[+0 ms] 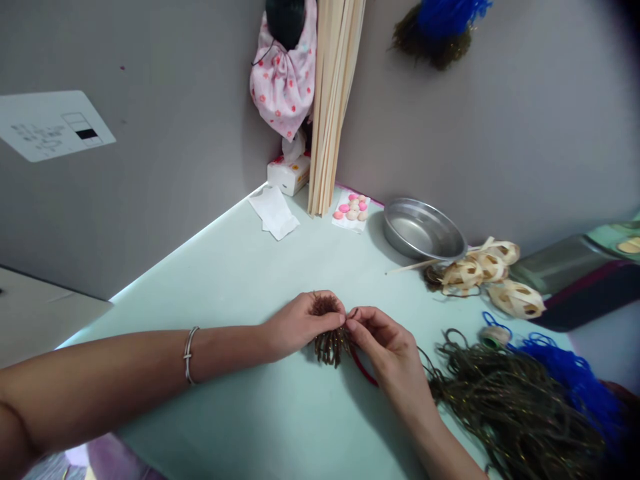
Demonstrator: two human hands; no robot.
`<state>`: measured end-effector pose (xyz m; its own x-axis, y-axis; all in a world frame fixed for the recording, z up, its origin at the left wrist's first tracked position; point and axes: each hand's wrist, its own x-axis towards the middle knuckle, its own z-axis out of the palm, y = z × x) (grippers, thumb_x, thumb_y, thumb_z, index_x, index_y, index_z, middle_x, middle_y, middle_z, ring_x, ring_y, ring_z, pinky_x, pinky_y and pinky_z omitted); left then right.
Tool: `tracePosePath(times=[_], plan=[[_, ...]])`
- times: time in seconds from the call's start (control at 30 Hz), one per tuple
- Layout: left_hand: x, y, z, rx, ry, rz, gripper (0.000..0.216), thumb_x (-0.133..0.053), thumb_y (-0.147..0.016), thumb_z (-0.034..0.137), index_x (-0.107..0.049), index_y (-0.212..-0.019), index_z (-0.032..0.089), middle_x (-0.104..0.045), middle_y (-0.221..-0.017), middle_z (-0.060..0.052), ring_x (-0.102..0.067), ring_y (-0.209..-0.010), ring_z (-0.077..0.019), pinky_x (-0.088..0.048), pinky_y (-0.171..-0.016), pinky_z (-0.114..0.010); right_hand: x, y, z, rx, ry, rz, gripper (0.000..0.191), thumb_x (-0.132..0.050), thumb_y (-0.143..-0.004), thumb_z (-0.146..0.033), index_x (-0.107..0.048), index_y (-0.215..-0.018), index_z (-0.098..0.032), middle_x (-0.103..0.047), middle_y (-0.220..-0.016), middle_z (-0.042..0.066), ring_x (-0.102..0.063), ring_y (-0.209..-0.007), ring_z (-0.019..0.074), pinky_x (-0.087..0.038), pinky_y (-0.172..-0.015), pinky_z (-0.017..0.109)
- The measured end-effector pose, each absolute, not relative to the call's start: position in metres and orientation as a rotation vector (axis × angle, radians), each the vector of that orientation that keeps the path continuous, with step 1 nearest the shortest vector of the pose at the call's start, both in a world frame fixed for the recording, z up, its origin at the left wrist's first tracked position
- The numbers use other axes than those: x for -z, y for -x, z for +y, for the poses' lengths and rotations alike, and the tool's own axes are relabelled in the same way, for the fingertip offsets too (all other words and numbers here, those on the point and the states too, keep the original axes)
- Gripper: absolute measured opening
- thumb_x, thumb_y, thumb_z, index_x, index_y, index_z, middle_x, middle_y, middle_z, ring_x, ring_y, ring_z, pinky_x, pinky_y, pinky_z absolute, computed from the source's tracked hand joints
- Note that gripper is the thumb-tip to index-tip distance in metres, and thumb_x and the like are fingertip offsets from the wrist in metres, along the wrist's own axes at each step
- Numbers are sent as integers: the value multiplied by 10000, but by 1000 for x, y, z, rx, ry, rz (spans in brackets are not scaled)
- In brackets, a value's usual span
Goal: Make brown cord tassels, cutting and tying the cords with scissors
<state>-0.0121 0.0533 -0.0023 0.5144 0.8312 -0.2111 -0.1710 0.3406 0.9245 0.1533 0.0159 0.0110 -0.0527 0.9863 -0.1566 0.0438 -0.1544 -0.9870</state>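
My left hand (305, 323) is closed around a small bundle of brown looped yarn (327, 347), its loops poking out above and below the fingers. Close against it, my right hand (387, 340) pinches a dark strand of yarn (354, 313) between thumb and forefinger at the bundle's right side. A red band or cord (364, 368) shows under the right hand; what it belongs to is partly hidden. From there a brown strand runs right toward a large heap of dark brown yarn (520, 400) on the table.
Blue yarn (575, 373) lies beside the heap, near a small spool (495, 335). Farther back are woven pale balls (515, 298), a metal bowl (425, 230), pink and beige pieces (353, 208), a white paper (275, 212) and upright wooden strips (333, 107). Grey partitions (175, 133) border the table.
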Motion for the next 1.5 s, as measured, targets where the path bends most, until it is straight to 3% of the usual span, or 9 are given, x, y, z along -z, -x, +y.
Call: tracePosePath(times=[0.53,0.8,1.0,1.1,1.27,1.5], plan=[[1,11,54,-804,-885,760,159,-691,-756,294,-599,-757,165,-552,-738,5,-508,-707,-105,-400,-675,-229,-4,-154,14,-1350,1334,-1200,245,-715,-821,-422,-632,-787,-194,-555,-707,-5,-468,-628,133,-393,-582,239],[-1,12,54,-803,-823,662,163,-655,-849,322,-568,-842,185,-611,-828,-6,-569,-773,-116,-435,-726,-245,1,-154,15,-1391,1307,-1181,249,-693,-846,-419,-621,-809,-183,-532,-685,-13,-444,-605,119,-367,-565,233],[-2,15,53,-891,-925,577,193,-620,-900,253,-613,-1090,218,-620,-1242,-62,-565,-1100,-147,-419,-969,-280,-1,-152,16,-1411,1280,-1203,237,-694,-839,-401,-595,-779,-195,-543,-673,-16,-466,-613,133,-380,-586,247],[0,15,53,-894,-914,630,263,-677,-854,238,-606,-1106,219,-636,-1139,-45,-574,-1040,-136,-429,-929,-266,-6,-153,16,-1312,1322,-1164,229,-709,-827,-390,-607,-764,-195,-522,-654,-23,-438,-599,125,-362,-567,242],[6,12,53,-785,-905,692,219,-747,-780,302,-622,-893,163,-604,-857,-9,-561,-807,-117,-437,-781,-257,-9,-153,15,-1314,1320,-1092,201,-734,-817,-361,-631,-781,-192,-536,-666,-24,-447,-617,117,-369,-581,225],[5,10,53,-778,-890,741,220,-731,-777,333,-645,-856,146,-616,-821,-22,-565,-807,-134,-434,-785,-266,-7,-153,16,-1387,1304,-1076,193,-734,-819,-362,-621,-823,-205,-562,-706,-23,-479,-638,123,-384,-598,225]])
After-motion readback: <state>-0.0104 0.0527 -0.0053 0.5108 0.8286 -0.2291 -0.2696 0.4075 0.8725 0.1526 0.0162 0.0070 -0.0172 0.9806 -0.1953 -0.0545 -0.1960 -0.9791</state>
